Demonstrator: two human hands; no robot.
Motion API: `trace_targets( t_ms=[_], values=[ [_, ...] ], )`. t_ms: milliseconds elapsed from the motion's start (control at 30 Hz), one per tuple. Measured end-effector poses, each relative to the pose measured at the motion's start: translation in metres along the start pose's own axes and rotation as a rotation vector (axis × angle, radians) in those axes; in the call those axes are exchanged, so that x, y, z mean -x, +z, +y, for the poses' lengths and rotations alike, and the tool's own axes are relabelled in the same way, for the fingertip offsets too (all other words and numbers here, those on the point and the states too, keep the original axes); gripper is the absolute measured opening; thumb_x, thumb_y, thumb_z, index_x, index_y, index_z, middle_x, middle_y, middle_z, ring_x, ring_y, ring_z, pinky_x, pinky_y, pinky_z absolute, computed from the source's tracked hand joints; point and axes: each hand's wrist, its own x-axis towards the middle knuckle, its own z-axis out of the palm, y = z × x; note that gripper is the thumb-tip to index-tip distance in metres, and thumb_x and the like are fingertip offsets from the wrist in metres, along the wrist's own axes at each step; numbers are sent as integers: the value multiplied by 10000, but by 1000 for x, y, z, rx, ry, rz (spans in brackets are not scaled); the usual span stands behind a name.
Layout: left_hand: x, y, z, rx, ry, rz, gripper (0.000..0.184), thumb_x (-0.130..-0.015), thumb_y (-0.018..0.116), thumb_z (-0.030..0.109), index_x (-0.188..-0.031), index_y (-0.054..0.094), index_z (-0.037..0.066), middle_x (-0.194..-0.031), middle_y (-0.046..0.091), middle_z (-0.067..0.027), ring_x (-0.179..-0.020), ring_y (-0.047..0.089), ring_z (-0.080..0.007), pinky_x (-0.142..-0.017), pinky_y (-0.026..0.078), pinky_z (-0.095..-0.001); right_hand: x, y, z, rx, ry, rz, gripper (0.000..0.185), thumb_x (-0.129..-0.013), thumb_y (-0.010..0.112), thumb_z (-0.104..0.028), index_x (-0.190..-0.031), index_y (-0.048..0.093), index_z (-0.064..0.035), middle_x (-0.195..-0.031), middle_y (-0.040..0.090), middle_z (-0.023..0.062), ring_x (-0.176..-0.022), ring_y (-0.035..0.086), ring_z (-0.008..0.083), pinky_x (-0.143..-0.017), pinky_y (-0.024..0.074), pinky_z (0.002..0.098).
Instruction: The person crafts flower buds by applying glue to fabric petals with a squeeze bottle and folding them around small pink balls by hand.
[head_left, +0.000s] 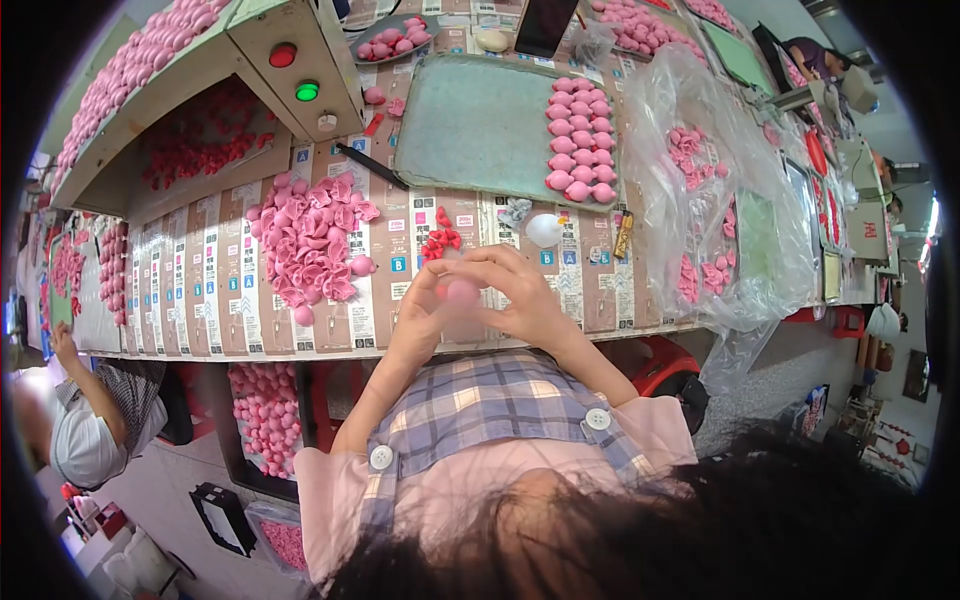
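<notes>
Both hands meet in front of my chest at the table's near edge. Between their fingertips is a small round pink piece [461, 294], slightly blurred. My left hand [424, 300] is closed on it from the left, and my right hand [515, 288] curls round it from the right, fingers arched over the top. Just beyond the fingers lies a small heap of red pieces [441, 238]. To the left spreads a pile of thin pink cupped pieces [312, 235], some rounded. A white rounded bottle [545, 230] stands to the right, beside a crumpled grey scrap [515, 211].
Behind the hands a greenish tray [470, 130] bears rows of pink balls [581, 140] at its right end. A machine [290, 70] with red and green buttons stands at left. Clear plastic [680, 90] covers more pink pieces at right. Another person [95, 420] sits at far left.
</notes>
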Motion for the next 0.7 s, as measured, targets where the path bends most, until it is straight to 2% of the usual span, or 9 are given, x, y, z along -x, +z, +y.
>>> trace_targets(
  t_ms=[67, 367, 467, 700],
  values=[
    [-1, 8, 10, -36, -2, -18, 441, -748, 607, 72, -1140, 406, 59, -1057, 522, -73, -985, 521, -157, -812, 443, -282, 1, -1, 2, -17, -5, -12, 401, -637, 711, -209, -1005, 587, -106, -993, 544, 77, -938, 508, 258, -816, 403, 362],
    [-2, 5, 3, 189, -50, -50, 393, -742, 595, 42, -1096, 427, 81, -1000, 518, -36, -914, 524, -121, -766, 445, -258, 4, 1, 0, 178, -132, 37, 325, -616, 708, -189, -905, 589, -101, -1048, 509, 84, -971, 484, 287, -821, 386, 395],
    [-1, 5, 4, 211, -92, -32, 401, -742, 589, 35, -1106, 429, 87, -999, 519, -32, -917, 522, -116, -775, 442, -260, 4, 2, -3, 174, -158, 60, 320, -606, 706, -172, -892, 584, -96, -1041, 515, 75, -965, 488, 280, -820, 381, 394],
    [-3, 2, 5, 369, -193, -179, 454, -722, 615, 71, -1133, 424, 99, -1067, 500, -52, -1003, 504, -156, -824, 432, -299, 7, 5, -3, 149, -218, 127, 301, -597, 698, -123, -874, 585, -98, -963, 549, 50, -919, 503, 261, -788, 386, 373]
  ],
)
